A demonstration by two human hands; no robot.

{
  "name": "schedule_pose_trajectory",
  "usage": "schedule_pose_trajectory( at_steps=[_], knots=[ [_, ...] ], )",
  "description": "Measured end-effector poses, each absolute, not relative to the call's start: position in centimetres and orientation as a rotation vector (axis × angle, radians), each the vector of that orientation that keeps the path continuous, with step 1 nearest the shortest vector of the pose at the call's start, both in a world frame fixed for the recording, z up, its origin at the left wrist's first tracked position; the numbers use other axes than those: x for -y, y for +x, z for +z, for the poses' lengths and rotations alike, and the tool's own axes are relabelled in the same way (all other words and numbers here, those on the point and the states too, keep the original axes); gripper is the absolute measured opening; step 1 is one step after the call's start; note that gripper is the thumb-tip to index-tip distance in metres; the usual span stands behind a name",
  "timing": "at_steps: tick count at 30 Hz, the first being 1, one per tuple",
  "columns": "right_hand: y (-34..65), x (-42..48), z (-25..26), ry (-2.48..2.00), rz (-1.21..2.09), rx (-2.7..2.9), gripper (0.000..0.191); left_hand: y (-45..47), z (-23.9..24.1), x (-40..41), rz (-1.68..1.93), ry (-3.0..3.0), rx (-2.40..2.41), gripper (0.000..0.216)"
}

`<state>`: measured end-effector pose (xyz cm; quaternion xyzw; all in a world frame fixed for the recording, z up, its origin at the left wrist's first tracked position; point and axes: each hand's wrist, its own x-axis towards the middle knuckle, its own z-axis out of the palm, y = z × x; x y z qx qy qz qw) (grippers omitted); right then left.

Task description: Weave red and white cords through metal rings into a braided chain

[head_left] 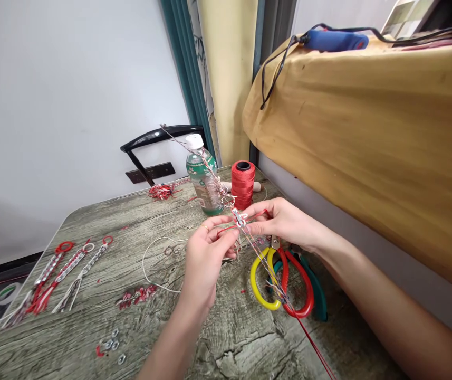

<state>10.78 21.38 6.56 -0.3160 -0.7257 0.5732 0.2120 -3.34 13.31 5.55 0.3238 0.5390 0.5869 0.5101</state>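
A small knotted piece point(239, 217) of white and red cord, with what looks like a metal nut in it, hangs mid-air on taut twisted strands. These strands slope from the upper left, past the bottle, down toward the lower right. My left hand point(209, 250) pinches a red cord point(228, 229) at the left side of the knot. At its right side the fingers of my right hand point(275, 219) are closed on red cord as well, touching the knot. Loose white cord point(144, 261) loops onto the table beside my left hand. Fingers partly hide the cord ends.
Behind the hands stand a green-labelled bottle point(205, 184) and a red thread spool point(243, 184). Scissors point(308, 295) with yellow and red handles lie beneath the strands. Finished braids point(81, 261), metal nuts point(111, 344) and red scraps point(161, 191) lie on the wooden table point(162, 327).
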Motion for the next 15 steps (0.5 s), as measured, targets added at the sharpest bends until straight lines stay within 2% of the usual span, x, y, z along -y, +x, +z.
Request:
schedule_pose_trajectory(
  at_steps=[4, 15],
  knots=[
    [11.0, -21.6, 6.5, -0.881, 1.605, 1.936, 0.028, -3.0, 5.2, -13.8, 1.438, 0.771, -1.301, 0.019],
    [12.6, -22.1, 8.0, -0.881, 1.658, 2.148, 0.022, -3.2, 5.3, -13.4, 1.320, 0.689, -1.158, 0.008]
  ],
)
